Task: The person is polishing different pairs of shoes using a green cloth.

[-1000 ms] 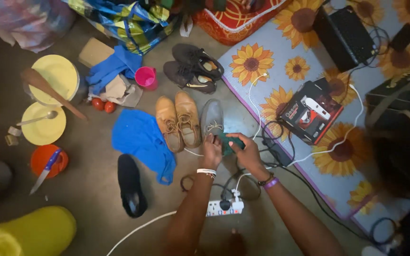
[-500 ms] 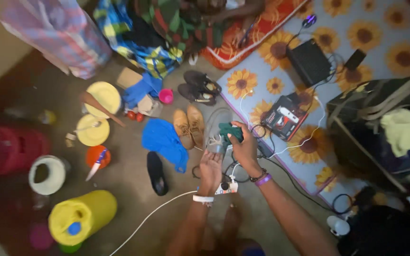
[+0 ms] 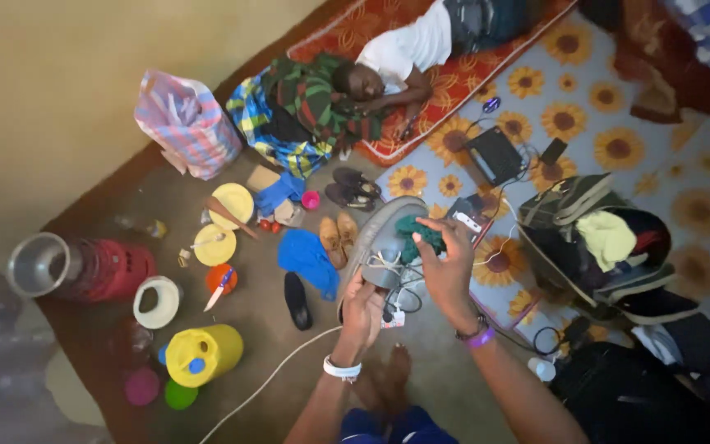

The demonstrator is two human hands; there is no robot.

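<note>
A person standing barefoot on a bare floor holds a grey lace-up shoe (image 3: 380, 238) up in front of the head camera. The left hand (image 3: 363, 311) is closed around the shoe's heel end from below, fingers curled on the sole edge. The right hand (image 3: 447, 265) presses a dark green cloth (image 3: 417, 234) into the shoe's opening, fingers bent over the cloth; how firmly it pinches the cloth is hard to tell in the soft focus.

Below the raised shoe, on the floor, lie a pair of tan lace-up shoes (image 3: 338, 237), a crumpled blue cloth (image 3: 309, 258) just beside them, and a single black shoe (image 3: 297, 299) nearer the person's feet. A white power strip (image 3: 394, 317) with cables sits on the floor under the hands, at the edge of a sunflower-patterned mat (image 3: 610, 123).

Toward the floor's left side stand a yellow jerrycan (image 3: 205, 353), an orange bowl with a knife (image 3: 220, 281) and yellow plates (image 3: 222, 222). A red gas cylinder (image 3: 104, 270) rests near the wall.

At the far end another person (image 3: 404, 62) lies on a red patterned mattress, beside a checked storage bag (image 3: 187, 122). Bags and clothes (image 3: 606, 238) are piled on the mat to the right.
</note>
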